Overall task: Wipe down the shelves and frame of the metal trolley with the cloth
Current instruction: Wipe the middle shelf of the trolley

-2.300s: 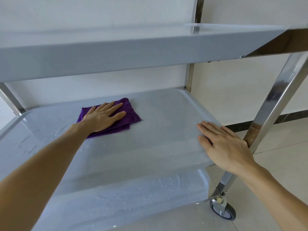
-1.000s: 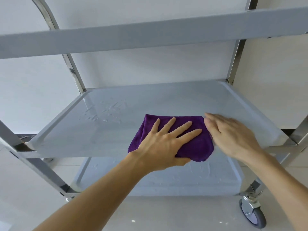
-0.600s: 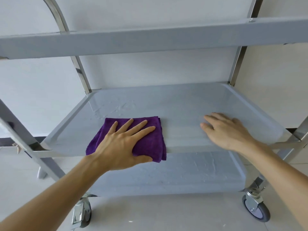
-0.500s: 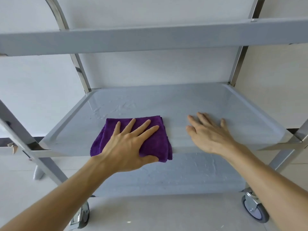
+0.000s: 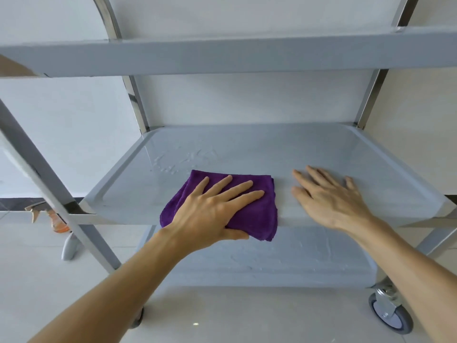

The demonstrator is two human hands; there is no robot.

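Observation:
A folded purple cloth lies on the front edge of the trolley's middle shelf, its near corner hanging over the rim. My left hand presses flat on the cloth with fingers spread and the thumb under the shelf's front edge. To its right my right hand rests flat on the bare shelf, holding nothing. A patch of wet streaks shows at the shelf's back left. The top shelf crosses above, and the bottom shelf lies below.
Steel frame posts run up at the left, back left and back right. A castor wheel sits at the lower right. A spray bottle stands on the tiled floor at the left, against a white wall.
My left hand slid the cloth left along the front of the middle shelf, then back a little to the right. My right hand shifted left and flattened on the shelf.

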